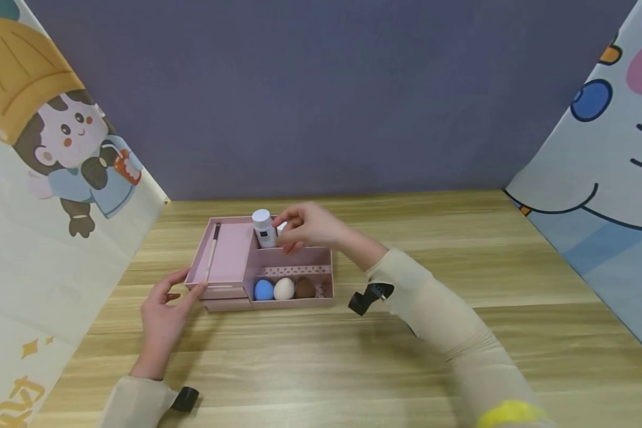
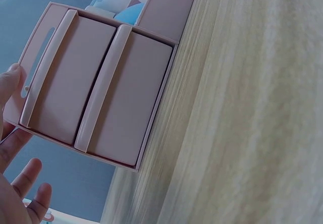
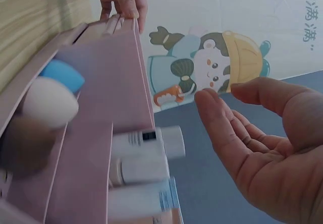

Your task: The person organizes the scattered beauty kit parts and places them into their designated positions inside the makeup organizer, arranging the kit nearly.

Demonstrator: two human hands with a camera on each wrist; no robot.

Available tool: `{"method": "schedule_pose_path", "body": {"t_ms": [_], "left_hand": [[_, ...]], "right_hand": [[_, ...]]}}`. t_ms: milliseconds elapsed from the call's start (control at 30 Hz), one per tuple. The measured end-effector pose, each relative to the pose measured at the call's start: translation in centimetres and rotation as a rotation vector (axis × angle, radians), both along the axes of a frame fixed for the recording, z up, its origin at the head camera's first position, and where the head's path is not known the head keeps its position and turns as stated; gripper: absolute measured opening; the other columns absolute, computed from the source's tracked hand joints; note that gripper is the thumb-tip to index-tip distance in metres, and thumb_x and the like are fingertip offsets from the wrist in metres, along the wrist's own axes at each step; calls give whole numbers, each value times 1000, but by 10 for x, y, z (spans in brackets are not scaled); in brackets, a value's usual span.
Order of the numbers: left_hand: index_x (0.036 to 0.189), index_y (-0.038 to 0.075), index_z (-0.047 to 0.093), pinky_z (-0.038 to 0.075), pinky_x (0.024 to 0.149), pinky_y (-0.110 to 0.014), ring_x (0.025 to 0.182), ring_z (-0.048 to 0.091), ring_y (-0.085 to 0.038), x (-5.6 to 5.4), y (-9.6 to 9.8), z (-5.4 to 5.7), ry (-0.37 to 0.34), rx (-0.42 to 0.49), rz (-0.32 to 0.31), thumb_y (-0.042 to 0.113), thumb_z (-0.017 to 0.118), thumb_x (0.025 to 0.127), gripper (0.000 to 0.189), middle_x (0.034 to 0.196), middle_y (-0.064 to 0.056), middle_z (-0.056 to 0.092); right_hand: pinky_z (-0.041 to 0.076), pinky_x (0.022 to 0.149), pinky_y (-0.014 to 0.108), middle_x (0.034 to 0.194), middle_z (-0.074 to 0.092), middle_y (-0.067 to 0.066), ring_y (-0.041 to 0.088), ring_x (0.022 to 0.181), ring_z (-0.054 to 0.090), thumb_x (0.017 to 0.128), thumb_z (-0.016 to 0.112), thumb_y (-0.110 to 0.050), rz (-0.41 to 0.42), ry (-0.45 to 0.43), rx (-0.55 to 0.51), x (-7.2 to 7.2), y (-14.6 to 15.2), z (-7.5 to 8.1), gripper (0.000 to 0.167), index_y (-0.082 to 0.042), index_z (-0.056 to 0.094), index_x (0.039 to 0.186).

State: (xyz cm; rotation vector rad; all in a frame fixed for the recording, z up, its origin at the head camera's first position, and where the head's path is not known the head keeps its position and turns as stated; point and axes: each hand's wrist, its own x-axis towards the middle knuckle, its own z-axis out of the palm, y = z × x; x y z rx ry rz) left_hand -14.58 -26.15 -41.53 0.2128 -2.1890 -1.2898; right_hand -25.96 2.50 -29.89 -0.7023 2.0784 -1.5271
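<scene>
A pink desktop organizer with two front drawers stands on the table. My left hand holds its front left corner between thumb and fingers; the other fingers are spread off it. My right hand hovers by the rear compartment, thumb and index apart, with nothing between them. In that compartment stand a white bottle and, clearer in the right wrist view, another white bottle and a pale blue tube. A blue makeup sponge, a cream one and a brown one sit in front.
A makeup brush lies on the organizer's top tray. The wooden table extends to the right and front. A dark grey panel rises behind, and printed panels stand at both sides.
</scene>
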Motion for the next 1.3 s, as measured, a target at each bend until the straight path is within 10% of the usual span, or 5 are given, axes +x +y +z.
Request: {"method": "schedule_pose_path", "body": {"t_ms": [167, 667, 1300], "left_hand": [[113, 1, 72, 41, 77, -18, 98, 53, 8, 1, 1, 1, 5, -8, -1, 5, 82, 80, 35, 112, -2, 72], [114, 0, 72, 42, 78, -18, 99, 53, 8, 1, 2, 2, 10, -23, -5, 3, 81, 80, 35, 114, -3, 72], [117, 5, 72, 41, 78, -19, 99, 53, 7, 1, 0, -1, -19, -13, 1, 6, 81, 82, 36, 117, -9, 71]], "right_hand": [[53, 59, 26, 86, 72, 17, 29, 77, 72, 89, 67, 2, -18, 33, 47, 0, 27, 1, 37, 8, 59, 125], [59, 74, 47, 83, 69, 19, 20, 68, 68, 91, 65, 6, -47, 7, 28, 3, 76, -2, 34, 17, 55, 121], [60, 69, 41, 82, 69, 18, 19, 68, 68, 89, 65, 6, -117, -15, 148, 1, 141, -40, 36, 18, 54, 121]]}}
